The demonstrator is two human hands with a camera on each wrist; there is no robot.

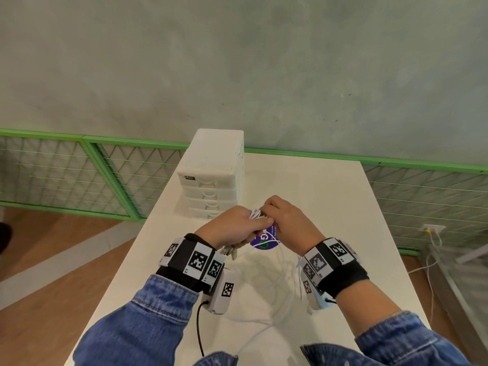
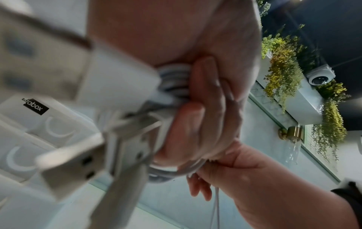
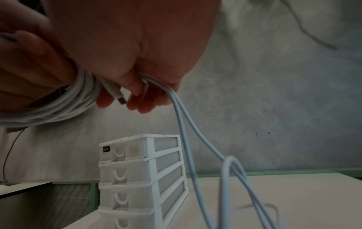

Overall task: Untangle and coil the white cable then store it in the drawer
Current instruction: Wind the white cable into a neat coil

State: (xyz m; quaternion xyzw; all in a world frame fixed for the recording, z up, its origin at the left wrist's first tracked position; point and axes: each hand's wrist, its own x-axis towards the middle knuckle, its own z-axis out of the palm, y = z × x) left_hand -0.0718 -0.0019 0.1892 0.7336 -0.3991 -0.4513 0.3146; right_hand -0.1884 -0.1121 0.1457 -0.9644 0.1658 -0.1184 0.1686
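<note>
white cable (image 3: 58, 102): light, limp, springy; loops wound round left hand (image 1: 232, 228) above table (image 1: 343, 207), slack trailing. right hand (image 1: 287, 223) pinches loose strands. grip bundle crosswise. drawer (image 3: 125, 153) closed.

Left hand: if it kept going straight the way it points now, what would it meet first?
The left hand points right, across the table, and already meets the right hand, both gripping the white cable. The drawer unit stands farther back, off that line, though depth is hard to judge.
</note>
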